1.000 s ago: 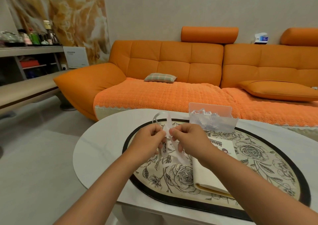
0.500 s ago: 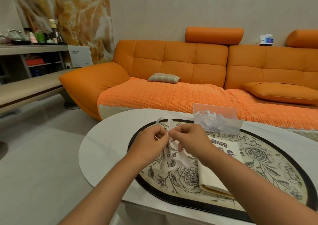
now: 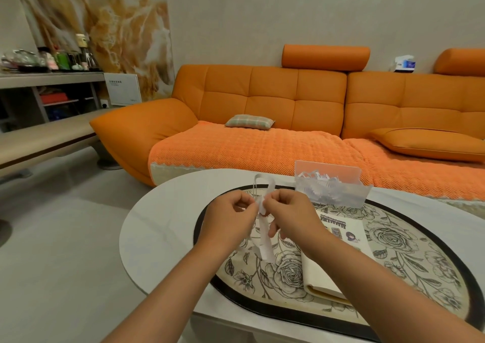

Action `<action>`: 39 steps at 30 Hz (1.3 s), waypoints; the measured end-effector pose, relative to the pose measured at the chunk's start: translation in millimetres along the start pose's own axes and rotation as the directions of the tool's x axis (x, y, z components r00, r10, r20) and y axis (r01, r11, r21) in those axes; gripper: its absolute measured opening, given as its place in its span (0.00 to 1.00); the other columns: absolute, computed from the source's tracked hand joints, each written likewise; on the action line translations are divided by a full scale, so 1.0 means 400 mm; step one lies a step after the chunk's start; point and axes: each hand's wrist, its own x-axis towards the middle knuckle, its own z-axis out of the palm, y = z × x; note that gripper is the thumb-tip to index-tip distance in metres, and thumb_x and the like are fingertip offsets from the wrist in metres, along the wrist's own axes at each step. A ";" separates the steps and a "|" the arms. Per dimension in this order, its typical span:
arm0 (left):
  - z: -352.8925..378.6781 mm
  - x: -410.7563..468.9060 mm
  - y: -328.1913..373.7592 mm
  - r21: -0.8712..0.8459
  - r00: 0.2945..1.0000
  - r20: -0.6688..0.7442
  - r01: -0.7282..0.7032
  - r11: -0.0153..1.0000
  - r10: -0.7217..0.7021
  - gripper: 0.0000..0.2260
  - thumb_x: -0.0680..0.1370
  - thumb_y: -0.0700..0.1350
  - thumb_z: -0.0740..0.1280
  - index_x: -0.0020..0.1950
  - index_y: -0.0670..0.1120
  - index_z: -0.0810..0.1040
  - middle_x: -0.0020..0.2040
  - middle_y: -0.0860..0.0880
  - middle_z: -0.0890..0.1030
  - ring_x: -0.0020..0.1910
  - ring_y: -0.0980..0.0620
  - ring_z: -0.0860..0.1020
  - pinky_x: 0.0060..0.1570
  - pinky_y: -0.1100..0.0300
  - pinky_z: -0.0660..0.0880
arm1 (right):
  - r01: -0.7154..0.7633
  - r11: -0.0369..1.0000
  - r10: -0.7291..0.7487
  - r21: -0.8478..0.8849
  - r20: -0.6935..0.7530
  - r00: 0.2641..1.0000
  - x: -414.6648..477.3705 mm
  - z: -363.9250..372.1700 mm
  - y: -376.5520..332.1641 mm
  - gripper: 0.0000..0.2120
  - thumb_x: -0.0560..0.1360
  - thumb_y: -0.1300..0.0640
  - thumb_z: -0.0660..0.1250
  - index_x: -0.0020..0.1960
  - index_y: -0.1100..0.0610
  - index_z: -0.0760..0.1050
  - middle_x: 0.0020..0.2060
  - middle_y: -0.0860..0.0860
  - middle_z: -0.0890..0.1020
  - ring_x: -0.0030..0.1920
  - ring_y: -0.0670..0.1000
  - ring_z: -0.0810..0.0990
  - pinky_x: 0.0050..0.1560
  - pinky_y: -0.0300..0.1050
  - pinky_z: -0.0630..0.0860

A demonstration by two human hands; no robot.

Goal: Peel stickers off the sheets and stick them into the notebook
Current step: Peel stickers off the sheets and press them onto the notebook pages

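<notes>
Fingers pinch sticker strip, right forearm overlapping notebook.

Sofa: a big orange leather sofa is set against the pale wall.
Floor: a smooth grey floor is seen.
Shelf: bottles are kept on a grey shelf.

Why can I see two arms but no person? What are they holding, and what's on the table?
The camera sits on the person's head, looking down, so you see only their arms. The left hand and right hand pinch a white, cut-up sticker sheet above the table. On the flowery mat lies an open notebook with a few stickers on its page. Behind it stands a clear holder with more white scraps. An orange sofa is beyond.
</notes>
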 end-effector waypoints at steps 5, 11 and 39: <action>-0.004 -0.002 -0.003 0.171 0.977 -0.006 -0.210 0.963 0.214 0.03 0.77 0.50 0.71 0.47 0.57 0.84 0.41 0.61 0.83 0.45 0.64 0.80 0.48 0.54 0.81 | 0.109 0.994 -0.110 -0.029 -0.049 0.993 0.002 -0.019 -0.006 0.07 0.76 0.59 0.67 0.40 0.56 0.81 0.30 0.52 0.82 0.27 0.50 0.79 0.29 0.38 0.71; -0.002 0.003 0.012 -0.216 0.991 0.052 0.128 0.968 -0.120 0.03 0.74 0.50 0.74 0.41 0.58 0.86 0.40 0.56 0.86 0.45 0.52 0.85 0.48 0.49 0.82 | 0.112 0.993 -0.112 -0.022 -0.031 0.993 -0.002 -0.021 0.000 0.07 0.78 0.58 0.66 0.43 0.57 0.80 0.32 0.51 0.82 0.27 0.51 0.80 0.27 0.41 0.72; -0.039 -0.011 0.040 0.273 0.957 0.081 -0.290 0.917 0.279 0.11 0.78 0.60 0.65 0.46 0.55 0.79 0.39 0.58 0.81 0.34 0.61 0.76 0.35 0.63 0.73 | 0.452 0.636 -0.599 -0.626 -0.030 0.800 0.009 -0.051 0.077 0.01 0.75 0.51 0.73 0.44 0.46 0.82 0.41 0.41 0.77 0.32 0.41 0.73 0.31 0.39 0.69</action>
